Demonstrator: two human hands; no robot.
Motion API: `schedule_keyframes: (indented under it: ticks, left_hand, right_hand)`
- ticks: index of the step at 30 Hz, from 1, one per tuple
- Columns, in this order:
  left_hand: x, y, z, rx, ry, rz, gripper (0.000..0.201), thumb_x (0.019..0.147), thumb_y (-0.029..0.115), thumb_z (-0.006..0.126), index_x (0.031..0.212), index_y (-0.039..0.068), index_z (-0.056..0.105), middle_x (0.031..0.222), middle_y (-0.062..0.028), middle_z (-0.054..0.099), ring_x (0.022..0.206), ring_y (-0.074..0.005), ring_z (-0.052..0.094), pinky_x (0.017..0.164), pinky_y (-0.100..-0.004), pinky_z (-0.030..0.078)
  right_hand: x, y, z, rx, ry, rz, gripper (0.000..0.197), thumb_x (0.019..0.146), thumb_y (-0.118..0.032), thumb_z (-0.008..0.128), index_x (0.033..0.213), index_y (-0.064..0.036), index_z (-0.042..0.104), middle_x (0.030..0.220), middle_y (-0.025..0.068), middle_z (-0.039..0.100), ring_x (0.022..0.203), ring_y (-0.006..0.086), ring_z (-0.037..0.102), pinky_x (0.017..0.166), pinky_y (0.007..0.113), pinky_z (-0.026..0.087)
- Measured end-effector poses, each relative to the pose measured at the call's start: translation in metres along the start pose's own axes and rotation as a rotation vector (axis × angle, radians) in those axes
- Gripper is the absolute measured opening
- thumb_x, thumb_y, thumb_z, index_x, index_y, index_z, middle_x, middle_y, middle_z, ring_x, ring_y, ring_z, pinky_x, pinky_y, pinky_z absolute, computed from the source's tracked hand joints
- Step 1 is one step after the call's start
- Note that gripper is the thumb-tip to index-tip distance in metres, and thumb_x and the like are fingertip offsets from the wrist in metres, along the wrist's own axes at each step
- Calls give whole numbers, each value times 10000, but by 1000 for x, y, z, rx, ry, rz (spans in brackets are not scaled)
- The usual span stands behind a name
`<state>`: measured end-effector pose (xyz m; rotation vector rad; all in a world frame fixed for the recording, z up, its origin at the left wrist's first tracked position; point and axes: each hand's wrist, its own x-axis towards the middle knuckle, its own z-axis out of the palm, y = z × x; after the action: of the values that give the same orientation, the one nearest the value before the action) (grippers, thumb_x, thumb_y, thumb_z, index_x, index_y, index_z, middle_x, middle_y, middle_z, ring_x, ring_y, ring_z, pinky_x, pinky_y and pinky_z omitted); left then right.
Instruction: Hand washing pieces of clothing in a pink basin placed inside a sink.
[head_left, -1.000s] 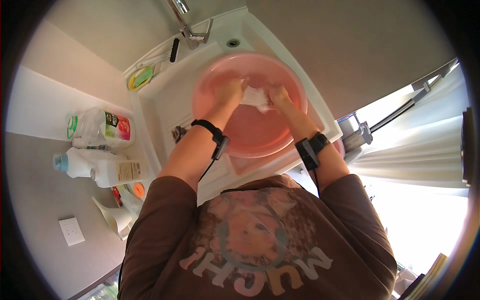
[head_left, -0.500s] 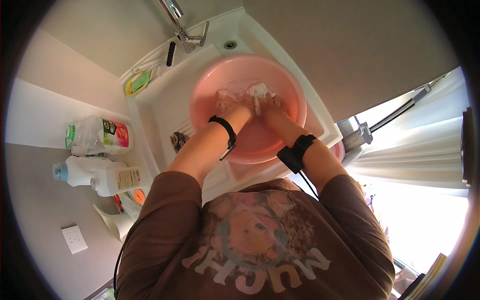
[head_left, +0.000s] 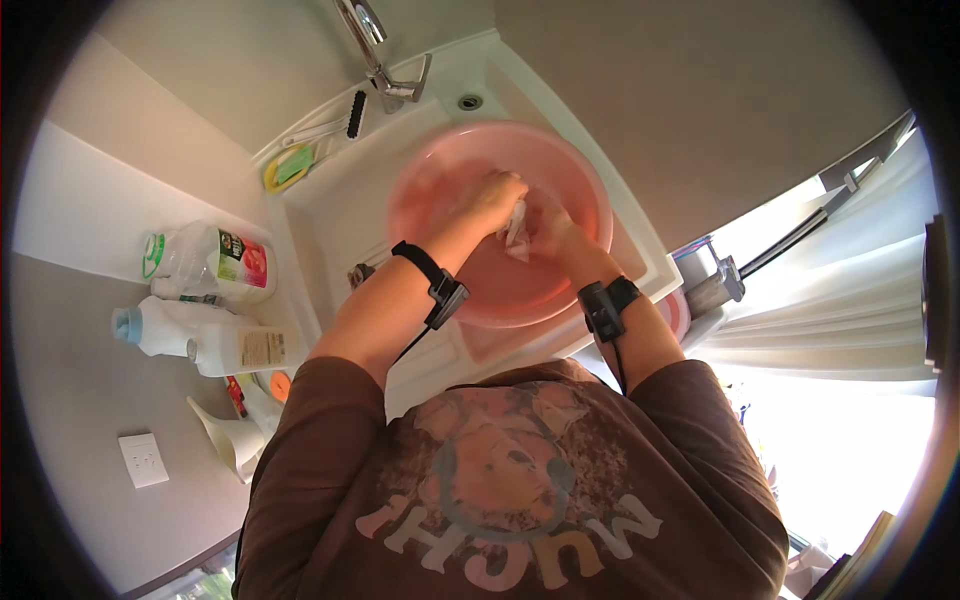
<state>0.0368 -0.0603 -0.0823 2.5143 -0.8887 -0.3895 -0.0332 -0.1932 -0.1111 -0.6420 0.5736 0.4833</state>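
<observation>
A round pink basin (head_left: pixel 430 290) with water in it stands in the white sink (head_left: pixel 345 225). Over the water, my left hand (head_left: pixel 500 200) is closed in a fist around a wet white cloth (head_left: pixel 517 236), which is bunched and hangs down toward me. Just to its right, my right hand (head_left: pixel 553 230) is curled against the same cloth, its fingers closed and partly hidden. Black bands with small boxes circle both my wrists.
A chrome tap (head_left: pixel 395 88) rises behind the sink. A black-bristled brush (head_left: pixel 355 115) and a yellow dish with a green piece (head_left: pixel 293 163) lie on the left ledge. Several bottles, including a white one (head_left: pixel 240 348), line the left side. A dark bundle (head_left: pixel 360 274) sits by my left forearm.
Both hands were low in the basin with the cloth spread about them. Now the left is raised in a fist and the cloth is gathered between the hands. The view has shifted slightly.
</observation>
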Motion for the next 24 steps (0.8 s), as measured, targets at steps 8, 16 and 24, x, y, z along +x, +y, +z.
schedule_keyframes:
  ticks: [8,16,24]
  left_hand:
    - [-58,51,-22,-325,241,164,143,725,2,571,837,73,624,923,-105,643,798,-268,636,694,-365,508]
    - [-64,9,5,-1843,112,-486,282,847,74,534,1074,-93,532,1041,-176,599,1001,-282,613,862,-404,566]
    - [-74,34,-15,-1022,231,-26,530,805,-21,545,1320,68,456,1229,-153,551,1133,-320,558,945,-393,494]
  right_hand:
    - [15,1,1,469,-364,-50,467,966,-488,437,1088,-54,558,1015,128,630,889,287,638,730,481,543]
    - [1,8,25,359,-212,-453,371,978,-388,470,1009,-25,542,881,111,590,817,289,620,704,480,557]
    - [8,-2,19,369,420,-436,315,947,-355,531,989,-43,522,898,115,581,840,284,622,690,519,555]
